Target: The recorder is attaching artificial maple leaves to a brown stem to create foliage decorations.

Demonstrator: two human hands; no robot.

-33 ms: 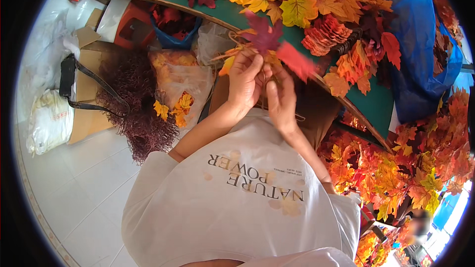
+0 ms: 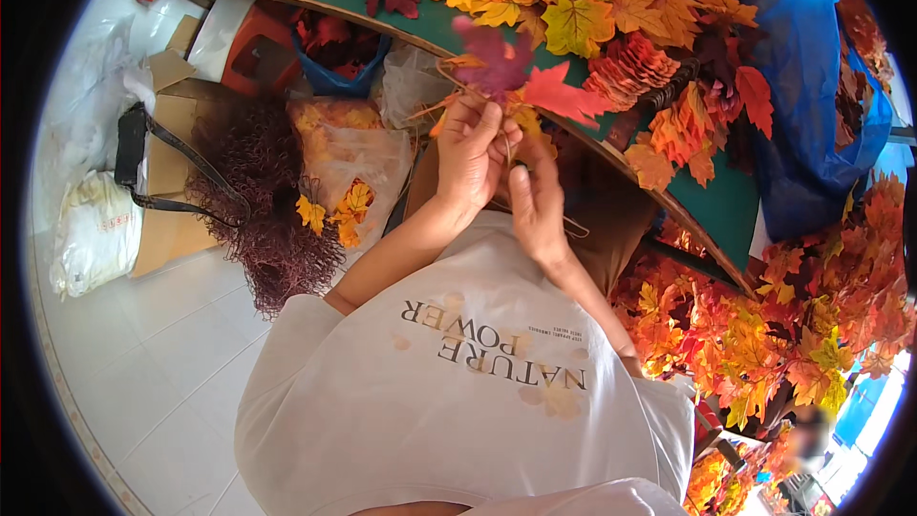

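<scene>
Near the frame's upper centre, the left hand [image 2: 468, 158] pinches a leaf spray [image 2: 501, 65] at its base; it fans upward from that grip. Just beside, lower right, the right hand's [image 2: 540, 210] hold is unclear.

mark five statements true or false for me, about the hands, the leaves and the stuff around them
1. The person's bare left hand holds a small bunch of artificial leaves. True.
2. The bright red pointed leaf is left of the dark purple lobed leaf above the hands. False: the red leaf is on the right.
3. The bare right hand is close beside the left. True.
4. The tangled dark purple wiry bundle lies on the green tabletop. False: the bundle is off it, to the left.
5. A large crinkled blue plastic bag is on the picture's right side. True.
</scene>
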